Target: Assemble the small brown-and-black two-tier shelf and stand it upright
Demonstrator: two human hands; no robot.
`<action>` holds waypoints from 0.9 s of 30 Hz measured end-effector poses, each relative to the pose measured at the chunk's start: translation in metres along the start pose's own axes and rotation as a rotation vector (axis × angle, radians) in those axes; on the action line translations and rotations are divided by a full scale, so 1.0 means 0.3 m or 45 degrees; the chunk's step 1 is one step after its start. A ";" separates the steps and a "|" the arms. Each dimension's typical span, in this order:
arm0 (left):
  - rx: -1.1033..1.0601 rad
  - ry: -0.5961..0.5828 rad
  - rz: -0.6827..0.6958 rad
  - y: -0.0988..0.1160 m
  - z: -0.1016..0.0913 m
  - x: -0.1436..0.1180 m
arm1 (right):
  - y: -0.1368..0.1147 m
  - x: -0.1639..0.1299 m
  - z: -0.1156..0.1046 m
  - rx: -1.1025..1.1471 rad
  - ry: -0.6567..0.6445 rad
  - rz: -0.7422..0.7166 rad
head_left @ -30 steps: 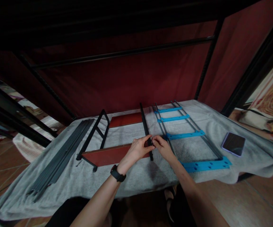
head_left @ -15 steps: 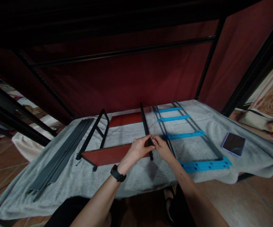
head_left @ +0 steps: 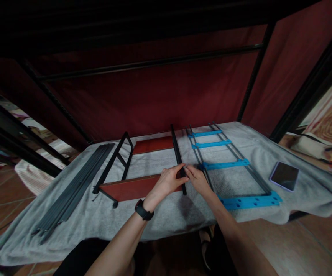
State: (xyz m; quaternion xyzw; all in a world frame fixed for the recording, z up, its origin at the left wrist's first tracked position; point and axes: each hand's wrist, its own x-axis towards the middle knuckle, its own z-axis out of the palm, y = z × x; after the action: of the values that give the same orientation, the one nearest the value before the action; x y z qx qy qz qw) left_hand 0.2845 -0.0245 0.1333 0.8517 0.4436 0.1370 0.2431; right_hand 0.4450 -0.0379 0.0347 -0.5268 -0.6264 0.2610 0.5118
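Note:
A small shelf rack lies flat on a grey cloth (head_left: 160, 214). It has a near red-brown board (head_left: 128, 188), a far red-brown board (head_left: 153, 145), a black side frame (head_left: 114, 163) at the left and a black upright bar (head_left: 177, 153) at the right. My left hand (head_left: 168, 181), with a black watch on the wrist, grips the near board's right end where it meets the bar. My right hand (head_left: 196, 178) pinches at that same joint from the right; what its fingertips hold is hidden.
A ladder-like frame of dark rods with blue crosspieces (head_left: 226, 165) lies to the right of the rack. A phone (head_left: 284, 175) rests near the cloth's right edge. Several grey rods (head_left: 74, 191) lie bundled at the left. Dark red panels and black bars stand behind.

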 end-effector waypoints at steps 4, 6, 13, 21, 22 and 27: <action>-0.010 -0.018 0.002 0.003 -0.005 0.000 | -0.008 -0.004 -0.004 0.030 -0.022 0.050; -0.027 -0.017 0.010 0.003 -0.006 -0.001 | -0.012 -0.008 -0.012 0.096 -0.038 0.058; -0.012 -0.021 0.000 0.003 -0.005 -0.001 | -0.009 -0.003 0.002 0.010 -0.013 -0.015; -0.014 0.001 0.045 -0.003 -0.002 0.000 | -0.017 -0.010 -0.007 0.070 -0.019 0.046; -0.017 0.003 0.047 -0.005 -0.002 0.000 | -0.018 -0.011 -0.013 0.103 -0.032 0.035; 0.001 -0.013 0.062 -0.015 -0.001 -0.001 | -0.017 -0.009 -0.016 0.042 -0.047 -0.032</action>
State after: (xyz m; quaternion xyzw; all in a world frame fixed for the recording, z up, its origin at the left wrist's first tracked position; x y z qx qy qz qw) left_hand 0.2811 -0.0226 0.1312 0.8629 0.4217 0.1384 0.2416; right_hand 0.4472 -0.0429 0.0396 -0.5056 -0.6380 0.2744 0.5120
